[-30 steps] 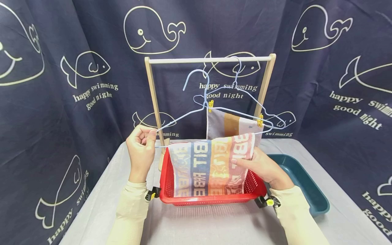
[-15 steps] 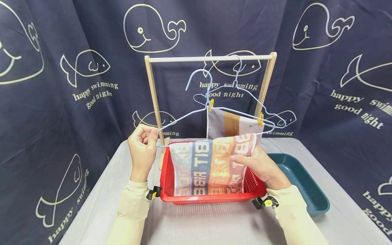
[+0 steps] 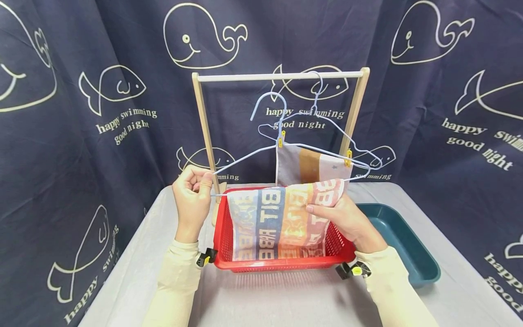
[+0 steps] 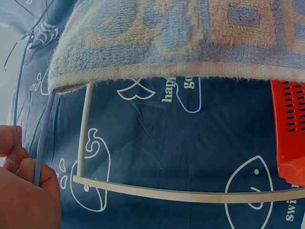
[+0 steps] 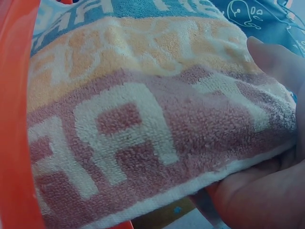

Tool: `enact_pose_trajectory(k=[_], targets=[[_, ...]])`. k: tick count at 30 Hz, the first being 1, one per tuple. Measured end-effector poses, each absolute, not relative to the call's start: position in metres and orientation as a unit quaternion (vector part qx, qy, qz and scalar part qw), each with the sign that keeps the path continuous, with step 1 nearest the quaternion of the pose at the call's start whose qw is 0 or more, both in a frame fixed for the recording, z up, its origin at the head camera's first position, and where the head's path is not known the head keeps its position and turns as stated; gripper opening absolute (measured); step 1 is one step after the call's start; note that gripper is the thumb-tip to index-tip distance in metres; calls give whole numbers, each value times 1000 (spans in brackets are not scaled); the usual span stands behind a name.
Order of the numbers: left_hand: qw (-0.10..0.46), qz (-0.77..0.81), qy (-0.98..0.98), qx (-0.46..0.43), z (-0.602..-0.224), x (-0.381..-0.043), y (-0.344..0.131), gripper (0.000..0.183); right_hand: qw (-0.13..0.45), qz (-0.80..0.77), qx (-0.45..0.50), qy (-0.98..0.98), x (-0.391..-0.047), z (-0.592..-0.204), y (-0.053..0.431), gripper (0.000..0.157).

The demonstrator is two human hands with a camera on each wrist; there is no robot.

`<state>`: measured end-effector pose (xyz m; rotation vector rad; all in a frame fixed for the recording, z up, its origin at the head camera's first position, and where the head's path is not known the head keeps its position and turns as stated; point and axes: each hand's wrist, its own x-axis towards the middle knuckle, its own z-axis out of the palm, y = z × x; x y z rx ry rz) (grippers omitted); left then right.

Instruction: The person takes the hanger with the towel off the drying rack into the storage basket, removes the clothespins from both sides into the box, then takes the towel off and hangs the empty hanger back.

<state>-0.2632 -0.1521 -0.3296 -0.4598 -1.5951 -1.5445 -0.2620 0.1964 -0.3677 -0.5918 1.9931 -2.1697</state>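
A blue wire hanger (image 3: 249, 156) is pinched at its left end by my left hand (image 3: 192, 195); its hook stands up free, apart from the rod. Over the hanger's lower bar drapes a striped towel (image 3: 269, 222) with lettering, hanging down into the red basket (image 3: 282, 264). My right hand (image 3: 355, 222) holds the towel's right side, thumb in front and fingers behind. In the right wrist view the thumb (image 5: 274, 57) lies on the towel's face. The left wrist view shows the hanger wire (image 4: 44, 138) running between my left fingers.
Behind stands a wooden rack (image 3: 278, 77). A second blue hanger (image 3: 316, 97) hangs from its rod, with a grey and brown cloth (image 3: 308, 165) held by yellow clips (image 3: 348, 157). A teal tray (image 3: 402, 245) lies at the right on the grey-covered table (image 3: 282, 299).
The held hanger has shifted slightly right, and its hook with it. My left hand has moved slightly right too. My right hand keeps its hold on the towel.
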Motion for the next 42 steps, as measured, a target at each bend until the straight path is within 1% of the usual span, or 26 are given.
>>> enact_pose_trajectory(k=[10, 19, 22, 36, 42], targets=[[422, -614, -640, -188, -331, -263, -150, 4, 52, -701, -167, 691, -261, -366, 194, 34], [427, -606, -643, -190, -333, -264, -150, 4, 31, -660, -131, 739, -259, -364, 193, 49], [427, -609, -641, -191, -332, -263, -149, 5, 32, -645, -128, 752, -257, -363, 192, 51], [434, -616, -631, -181, -331, -264, -150, 5, 35, -581, -145, 800, -258, -366, 191, 51], [440, -616, -628, -183, -330, -265, -152, 5, 43, -564, -168, 807, -259, -368, 192, 49]])
